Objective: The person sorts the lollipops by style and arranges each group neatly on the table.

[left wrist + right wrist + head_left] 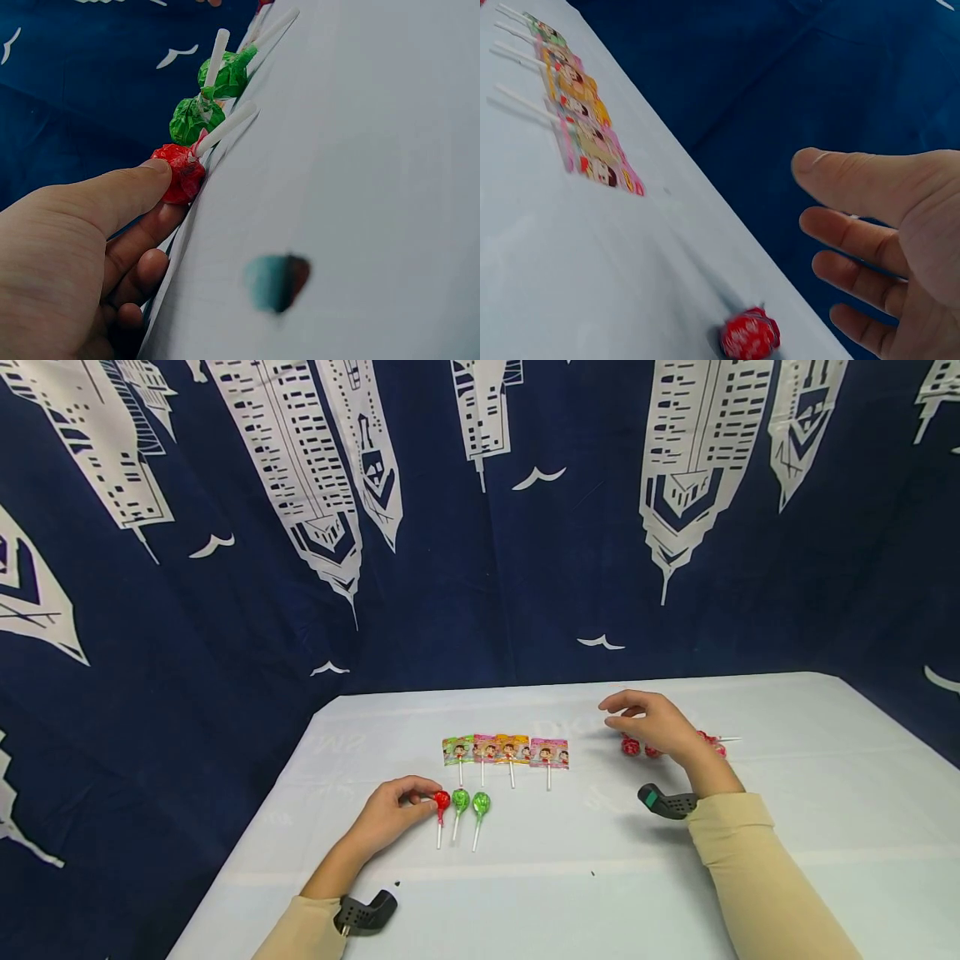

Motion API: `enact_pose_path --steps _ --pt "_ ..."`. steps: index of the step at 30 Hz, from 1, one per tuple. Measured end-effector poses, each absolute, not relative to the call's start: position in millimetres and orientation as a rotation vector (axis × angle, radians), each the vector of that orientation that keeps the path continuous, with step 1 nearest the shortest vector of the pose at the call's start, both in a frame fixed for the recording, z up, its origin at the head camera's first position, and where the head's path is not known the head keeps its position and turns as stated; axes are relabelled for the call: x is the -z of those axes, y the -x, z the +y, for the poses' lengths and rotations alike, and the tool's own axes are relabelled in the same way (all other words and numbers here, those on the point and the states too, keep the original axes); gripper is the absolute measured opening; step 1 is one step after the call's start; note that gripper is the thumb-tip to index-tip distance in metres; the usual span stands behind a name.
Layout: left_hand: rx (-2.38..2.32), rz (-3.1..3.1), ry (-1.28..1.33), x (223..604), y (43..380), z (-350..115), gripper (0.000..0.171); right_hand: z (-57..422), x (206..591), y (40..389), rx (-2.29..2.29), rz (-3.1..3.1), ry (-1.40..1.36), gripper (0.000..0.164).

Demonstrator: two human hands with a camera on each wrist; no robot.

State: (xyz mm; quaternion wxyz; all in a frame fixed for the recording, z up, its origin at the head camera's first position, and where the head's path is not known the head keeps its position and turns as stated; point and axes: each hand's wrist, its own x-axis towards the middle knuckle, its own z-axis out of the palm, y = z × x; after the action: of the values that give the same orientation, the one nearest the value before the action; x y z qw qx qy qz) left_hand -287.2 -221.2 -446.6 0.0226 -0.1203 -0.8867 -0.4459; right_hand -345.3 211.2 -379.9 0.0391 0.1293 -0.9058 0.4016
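My left hand (pixel 393 810) pinches the round wrapped head of a red lollipop (pixel 442 802) between thumb and fingers; its white stick points toward the near edge. Beside it lie two green lollipops (pixel 482 804), which the left wrist view shows just past the red one. My right hand (pixel 651 720) hovers, fingers relaxed and apart, over several dark red lollipops (pixel 631 746) at the right, partly hidden by hand and wrist. In the right wrist view nothing lies between its fingers, and one red lollipop (pixel 750 334) sits below them.
Behind the green lollipops, a row of flat-wrapped lollipops (pixel 550 752) in green, pink and orange packets lies on the white table (pixel 525 902). A dark blue cloth (pixel 465 593) with white building prints hangs behind. Small dark specks (pixel 397 883) dot the near tabletop.
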Motion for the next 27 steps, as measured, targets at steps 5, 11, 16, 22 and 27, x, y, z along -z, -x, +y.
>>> enact_pose_path --steps 5,11,16,22,27 --pt "1.399 -2.756 0.354 445.5 287.1 -221.2 0.019 219.1 384.9 345.5 -1.237 -2.838 -0.363 0.037" --pt "1.394 -2.755 0.361 445.9 287.7 -221.1 0.019 227.2 390.9 347.1 -1.253 -2.912 -0.315 0.039" --pt "1.405 -2.746 0.363 444.8 286.7 -220.4 0.019 233.4 395.1 348.2 -1.26 -2.946 -0.344 0.039" --pt "1.399 -2.74 0.362 444.5 286.1 -220.2 0.018 238.2 400.5 349.2 -1.293 -2.957 -0.417 0.041" --pt "1.383 -2.742 0.36 444.8 286.3 -220.3 0.019 240.4 404.3 349.2 -1.28 -2.952 -0.452 0.039"
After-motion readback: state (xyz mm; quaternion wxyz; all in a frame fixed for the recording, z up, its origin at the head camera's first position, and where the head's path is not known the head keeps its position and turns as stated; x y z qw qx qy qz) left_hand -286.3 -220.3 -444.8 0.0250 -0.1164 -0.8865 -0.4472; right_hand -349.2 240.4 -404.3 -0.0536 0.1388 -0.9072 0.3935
